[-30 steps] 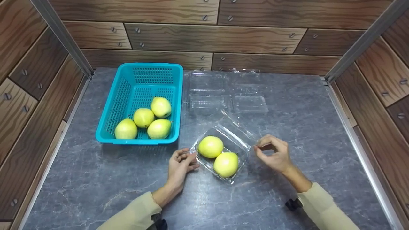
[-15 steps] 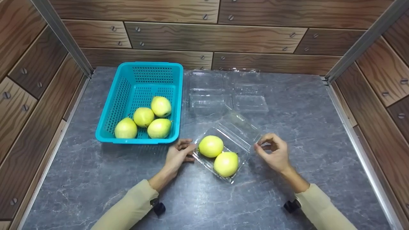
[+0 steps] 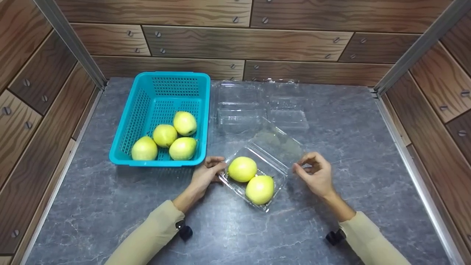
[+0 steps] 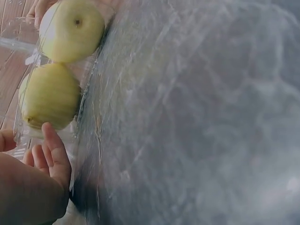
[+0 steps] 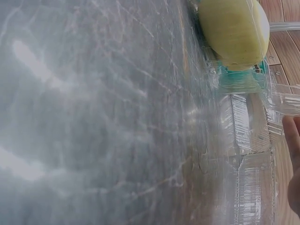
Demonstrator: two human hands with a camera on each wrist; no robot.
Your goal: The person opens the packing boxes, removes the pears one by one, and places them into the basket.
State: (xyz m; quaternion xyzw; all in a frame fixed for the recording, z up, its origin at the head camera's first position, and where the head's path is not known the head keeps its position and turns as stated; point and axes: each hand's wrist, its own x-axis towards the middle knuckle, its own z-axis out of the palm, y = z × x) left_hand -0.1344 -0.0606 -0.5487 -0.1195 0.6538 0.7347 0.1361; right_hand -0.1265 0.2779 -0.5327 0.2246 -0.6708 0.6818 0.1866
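Observation:
Two yellow-green pears (image 3: pixel 242 169) lie side by side in a clear plastic clamshell container (image 3: pixel 270 168), turned at an angle on the table. Its hinged lid (image 3: pixel 281 143) stands raised toward the back right. At the lid's near right corner, my right hand (image 3: pixel 317 175) pinches the edge between thumb and fingers. My left hand (image 3: pixel 204 175) touches the container's left corner, with the thumb at the rim and fingers extended along the side. The left wrist view shows those fingers (image 4: pixel 54 152) beside the nearer pear (image 4: pixel 49 98). In the right wrist view, fingertips meet the lid's edge (image 5: pixel 283 98).
A teal perforated basket (image 3: pixel 121 145) with several pears (image 3: pixel 165 135) stands at the left, close to my left hand. Several clear containers (image 3: pixel 241 95) sit behind the clamshell at the back. Wood-patterned walls (image 3: pixel 246 44) border the grey table (image 3: pixel 353 121).
My right hand has brought the lid outward to the right, tilting it further back. My left hand has slid up along the container's left corner. The pears stay in place.

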